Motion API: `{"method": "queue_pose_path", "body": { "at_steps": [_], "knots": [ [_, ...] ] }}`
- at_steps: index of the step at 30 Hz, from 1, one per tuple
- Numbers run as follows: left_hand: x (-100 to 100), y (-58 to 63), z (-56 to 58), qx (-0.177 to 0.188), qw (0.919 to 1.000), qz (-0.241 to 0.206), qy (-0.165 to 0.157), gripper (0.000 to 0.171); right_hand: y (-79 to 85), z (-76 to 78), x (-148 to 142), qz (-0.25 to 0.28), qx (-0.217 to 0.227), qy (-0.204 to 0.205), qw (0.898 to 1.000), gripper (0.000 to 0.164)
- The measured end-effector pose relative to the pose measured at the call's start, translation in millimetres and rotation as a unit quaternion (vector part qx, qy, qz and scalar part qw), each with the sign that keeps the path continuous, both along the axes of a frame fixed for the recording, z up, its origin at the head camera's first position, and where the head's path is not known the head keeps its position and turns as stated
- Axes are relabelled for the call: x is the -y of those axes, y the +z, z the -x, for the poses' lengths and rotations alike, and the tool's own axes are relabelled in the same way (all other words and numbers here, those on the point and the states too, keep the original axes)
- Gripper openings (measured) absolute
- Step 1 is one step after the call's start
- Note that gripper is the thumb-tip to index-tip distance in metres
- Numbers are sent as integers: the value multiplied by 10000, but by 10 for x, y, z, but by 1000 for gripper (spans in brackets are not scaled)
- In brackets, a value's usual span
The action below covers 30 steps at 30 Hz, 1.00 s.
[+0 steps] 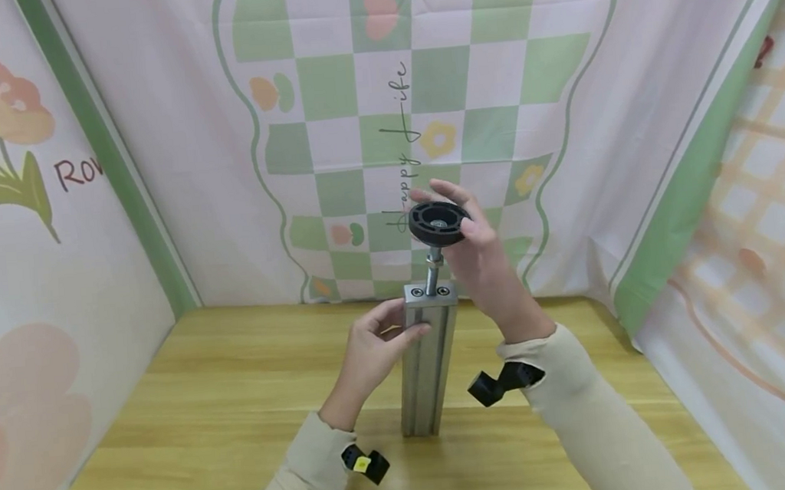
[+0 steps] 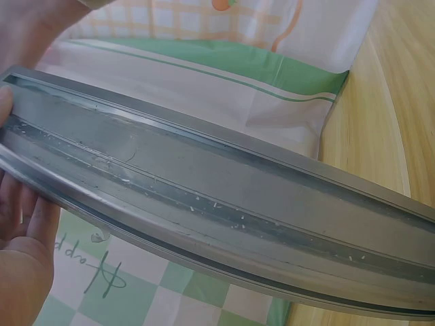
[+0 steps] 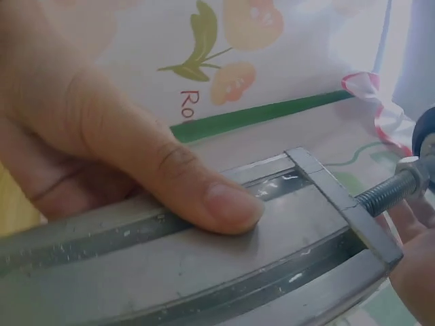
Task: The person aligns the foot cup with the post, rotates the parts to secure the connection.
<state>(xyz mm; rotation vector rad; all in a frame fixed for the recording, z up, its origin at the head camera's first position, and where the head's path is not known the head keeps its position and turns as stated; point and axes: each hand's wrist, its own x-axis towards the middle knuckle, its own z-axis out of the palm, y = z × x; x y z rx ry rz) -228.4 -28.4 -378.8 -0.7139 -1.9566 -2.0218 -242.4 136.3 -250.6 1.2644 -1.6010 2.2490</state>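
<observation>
An aluminium profile (image 1: pixel 425 381) stands upright on the wooden table, slightly tilted in the head view. My left hand (image 1: pixel 367 358) grips it near the top, thumb across the front face; the right wrist view shows this thumb (image 3: pixel 228 207) lying on the profile beside the end plate (image 3: pixel 346 210). From the end plate (image 1: pixel 431 300) rises a threaded rod (image 3: pixel 384 195) with a nut, carrying a round black levelling foot (image 1: pixel 426 235). My right hand (image 1: pixel 487 268) holds the foot by its rim, thumb on the near edge, other fingers partly hidden behind it.
Wooden table top (image 1: pixel 224 397) lies under the profile. A green-and-white checkered curtain (image 1: pixel 325 89) hangs close behind the hands, with printed curtains on the left (image 1: pixel 36 288) and right (image 1: pixel 766 246). Each wrist wears a small black camera.
</observation>
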Motion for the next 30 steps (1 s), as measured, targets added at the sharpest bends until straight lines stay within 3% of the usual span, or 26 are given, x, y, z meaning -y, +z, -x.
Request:
{"method": "queue_pose_path", "body": {
  "at_steps": [3,8,16,20,23,27,30],
  "knots": [
    [1,3,-1,10,10000,-13,-26,33,-5,39,-14,155,333,696,9969,50],
    [5,6,-3,5,10000,-8,-75,33,-13,82,-41,373,563,1408,9877,50],
    [6,8,-7,34,10000,21,-13,34,-18,106,-63,628,850,1631,9809,46],
    [3,12,-10,56,10000,34,19,34,-23,93,-57,617,856,1428,9841,47],
    [0,9,-7,71,10000,28,19,34,-33,66,-45,567,718,1022,9906,48],
    [-2,0,-1,48,10000,-10,3,34,-55,11,-19,505,339,124,9981,41],
    [-1,-5,3,26,10000,-19,1,33,-72,-31,2,371,-6,-617,9974,36]
  ]
}}
